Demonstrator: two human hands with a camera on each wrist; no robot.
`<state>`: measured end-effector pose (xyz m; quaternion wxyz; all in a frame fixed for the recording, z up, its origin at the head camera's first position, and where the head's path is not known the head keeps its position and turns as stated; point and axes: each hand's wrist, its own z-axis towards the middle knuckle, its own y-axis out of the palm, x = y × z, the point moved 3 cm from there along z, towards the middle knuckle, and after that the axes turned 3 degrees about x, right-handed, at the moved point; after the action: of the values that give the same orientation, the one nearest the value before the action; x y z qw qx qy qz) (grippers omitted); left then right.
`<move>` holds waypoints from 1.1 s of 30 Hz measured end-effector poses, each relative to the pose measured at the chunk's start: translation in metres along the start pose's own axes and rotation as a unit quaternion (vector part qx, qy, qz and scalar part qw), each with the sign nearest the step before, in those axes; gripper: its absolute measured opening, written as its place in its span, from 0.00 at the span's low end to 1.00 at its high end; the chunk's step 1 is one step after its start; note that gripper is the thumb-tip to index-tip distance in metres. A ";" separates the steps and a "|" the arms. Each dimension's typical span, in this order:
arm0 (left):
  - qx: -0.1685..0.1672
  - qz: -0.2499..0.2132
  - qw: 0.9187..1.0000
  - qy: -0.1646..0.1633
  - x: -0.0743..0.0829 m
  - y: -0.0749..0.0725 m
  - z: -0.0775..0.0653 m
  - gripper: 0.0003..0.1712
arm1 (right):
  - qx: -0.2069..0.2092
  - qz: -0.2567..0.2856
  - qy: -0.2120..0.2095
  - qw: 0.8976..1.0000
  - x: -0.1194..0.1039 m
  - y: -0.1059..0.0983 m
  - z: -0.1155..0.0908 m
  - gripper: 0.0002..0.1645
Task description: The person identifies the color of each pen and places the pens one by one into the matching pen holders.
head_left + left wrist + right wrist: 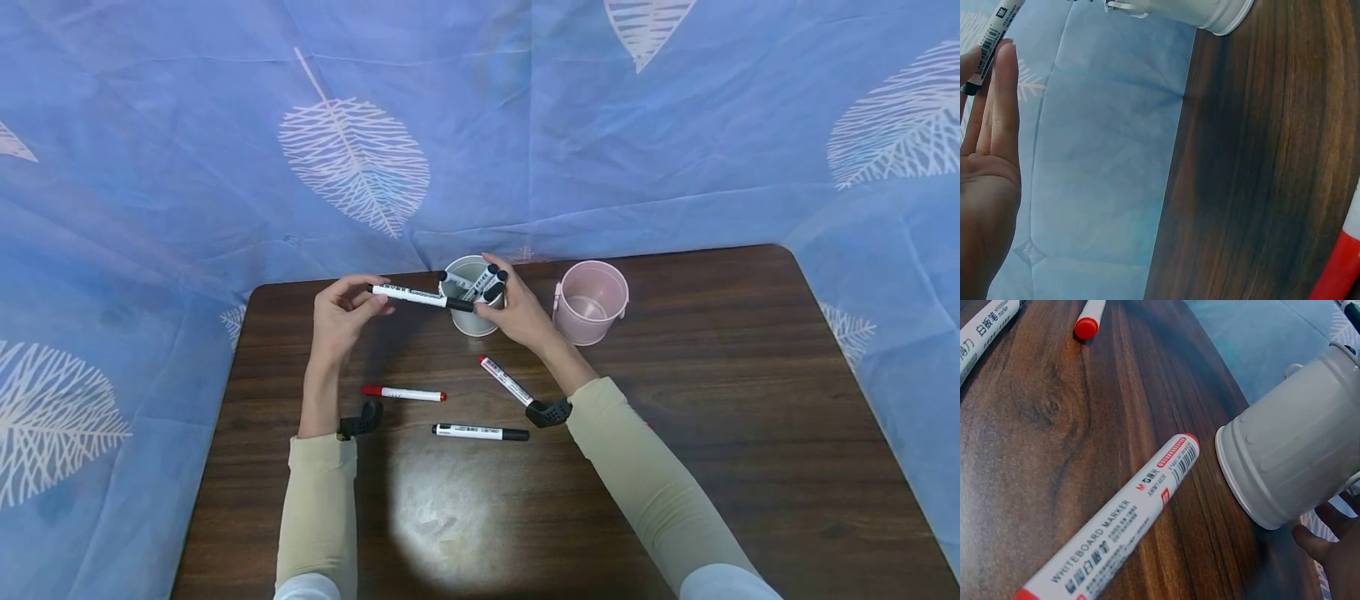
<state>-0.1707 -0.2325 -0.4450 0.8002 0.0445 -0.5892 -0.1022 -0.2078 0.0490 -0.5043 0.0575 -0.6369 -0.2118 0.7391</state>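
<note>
Currently the black-capped marker [411,295] is pinched in the left hand [340,315] near the far edge of the surface [712,333], long axis roughly along that edge, cap toward the white bucket [474,327], which the right hand [527,315] flanks, gripping or not I cannot tell
</note>
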 end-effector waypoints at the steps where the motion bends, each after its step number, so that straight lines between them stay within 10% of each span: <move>1: 0.003 0.003 1.000 0.002 0.000 0.000 0.000 0.14 | -0.001 0.001 -0.002 1.000 0.000 0.000 0.000 0.50; 33: 0.023 0.042 0.999 0.014 0.002 0.010 0.015 0.15 | -0.016 0.009 -0.002 1.000 -0.001 -0.001 0.000 0.52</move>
<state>-0.1832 -0.2227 -0.4373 0.8108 0.0396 -0.5814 -0.0545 -0.2074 0.0499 -0.5034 0.0406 -0.6383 -0.2176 0.7373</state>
